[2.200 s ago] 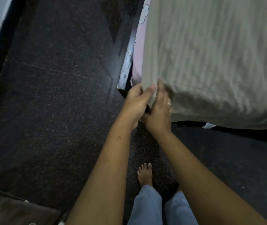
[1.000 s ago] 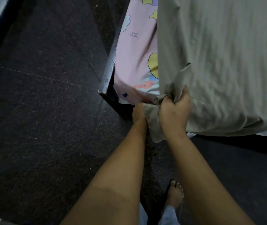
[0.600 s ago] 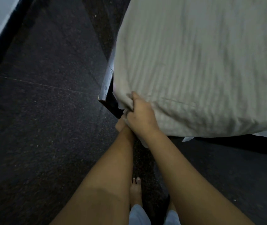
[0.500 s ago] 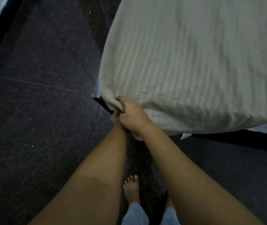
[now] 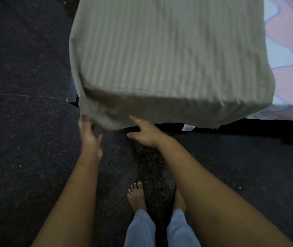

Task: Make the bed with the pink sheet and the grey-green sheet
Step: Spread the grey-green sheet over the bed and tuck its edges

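- Grey-green sheet (image 5: 160,56) drapes the bed's near-left corner; pink sheet (image 5: 288,56) shows at right.
- Left hand (image 5: 88,134) and right hand (image 5: 145,132), both open and empty, touch its hanging hem.
- Best tug evenly, smoothing that corner downward.

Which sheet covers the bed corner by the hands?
The grey-green sheet, plain and striped, drapes over that corner. The pink sheet, printed with cartoon shapes, shows only at the far right.

Striped grey-green sheet (image 5: 169,56); pink patterned sheet (image 5: 288,56)
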### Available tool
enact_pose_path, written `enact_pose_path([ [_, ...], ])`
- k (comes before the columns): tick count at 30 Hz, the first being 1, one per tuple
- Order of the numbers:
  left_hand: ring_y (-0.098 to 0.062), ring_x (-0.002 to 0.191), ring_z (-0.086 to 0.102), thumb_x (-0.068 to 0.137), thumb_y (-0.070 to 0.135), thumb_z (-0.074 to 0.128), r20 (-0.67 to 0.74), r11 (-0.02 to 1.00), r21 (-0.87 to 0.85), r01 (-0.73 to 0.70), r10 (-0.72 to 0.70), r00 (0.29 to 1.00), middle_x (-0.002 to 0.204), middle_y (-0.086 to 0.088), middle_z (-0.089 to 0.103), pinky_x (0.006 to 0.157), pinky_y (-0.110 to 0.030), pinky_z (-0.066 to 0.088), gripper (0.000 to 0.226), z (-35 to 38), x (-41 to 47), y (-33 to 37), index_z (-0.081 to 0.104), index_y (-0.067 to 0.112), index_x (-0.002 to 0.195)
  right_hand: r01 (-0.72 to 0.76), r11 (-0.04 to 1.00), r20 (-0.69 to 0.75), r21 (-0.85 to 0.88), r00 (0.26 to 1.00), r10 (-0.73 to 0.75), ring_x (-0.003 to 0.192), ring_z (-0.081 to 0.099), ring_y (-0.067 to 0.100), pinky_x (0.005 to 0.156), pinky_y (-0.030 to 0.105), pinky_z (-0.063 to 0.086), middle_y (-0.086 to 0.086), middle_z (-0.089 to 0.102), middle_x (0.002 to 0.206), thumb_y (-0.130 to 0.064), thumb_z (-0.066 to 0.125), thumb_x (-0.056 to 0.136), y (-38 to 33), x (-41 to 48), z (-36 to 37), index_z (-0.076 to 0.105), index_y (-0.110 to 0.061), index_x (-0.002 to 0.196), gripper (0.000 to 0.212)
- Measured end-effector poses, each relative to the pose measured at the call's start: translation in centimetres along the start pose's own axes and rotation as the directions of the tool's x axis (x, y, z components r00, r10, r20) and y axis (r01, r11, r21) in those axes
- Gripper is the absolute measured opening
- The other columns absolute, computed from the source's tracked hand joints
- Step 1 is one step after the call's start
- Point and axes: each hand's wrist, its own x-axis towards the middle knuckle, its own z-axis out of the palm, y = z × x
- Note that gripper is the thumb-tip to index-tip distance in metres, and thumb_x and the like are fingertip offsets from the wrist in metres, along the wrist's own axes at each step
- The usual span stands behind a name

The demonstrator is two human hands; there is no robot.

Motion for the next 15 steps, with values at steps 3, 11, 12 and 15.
enact_pose_path([
  [3,-0.011,0.106,0.057,0.090,0.018,0.063,0.121,0.965,0.202,-0.166,0.144,0.982,0.112,0.005,0.061,0.087,-0.019,0.049,0.040,1.0,-0.2,1.5,0.050,0.011,0.128,-0.034,0.999,-0.160,-0.003,0.987,0.033,0.141,0.025,0.028,0.115,0.034,0.024,0.009,0.026,0.155,-0.031,0.060,0.090,2.2,-0.2,-1.7,0.021,-0.026,0.150,0.072],
  [11,-0.007,0.069,0.057,0.084,0.005,0.064,-0.160,0.943,0.261,-0.206,0.252,0.954,0.076,0.008,0.062,0.064,-0.022,0.050,0.021,-3.8,0.5,2.1,0.057,0.023,0.076,-0.016,0.999,-0.494,0.040,0.869,0.034,0.123,0.043,0.030,0.104,0.039,0.038,0.009,0.044,0.134,-0.017,0.052,0.089,2.7,-2.2,-4.0,0.046,-0.019,0.135,0.047],
  [12,-0.007,0.067,0.051,0.084,0.010,0.067,-0.248,0.937,0.325,-0.132,0.218,0.944,0.073,0.006,0.055,0.062,-0.022,0.046,0.025,-5.6,0.7,1.6,0.050,0.024,0.072,0.007,0.998,-0.589,0.057,0.808,0.028,0.118,0.048,0.029,0.102,0.037,0.040,0.009,0.050,0.128,-0.013,0.052,0.088,2.8,-2.8,-4.5,0.054,-0.016,0.128,0.040],
  [15,-0.021,0.086,0.056,0.083,0.011,0.067,-0.499,0.850,0.501,0.164,0.128,0.857,0.095,-0.011,0.059,0.081,-0.037,0.050,0.027,-8.7,0.5,0.5,0.043,0.024,0.080,0.100,0.985,-0.855,0.144,0.514,0.073,0.100,0.057,0.027,0.088,0.035,0.044,0.010,0.060,0.110,-0.004,0.050,0.083,3.8,-5.0,-6.5,0.063,-0.012,0.109,0.031],
])
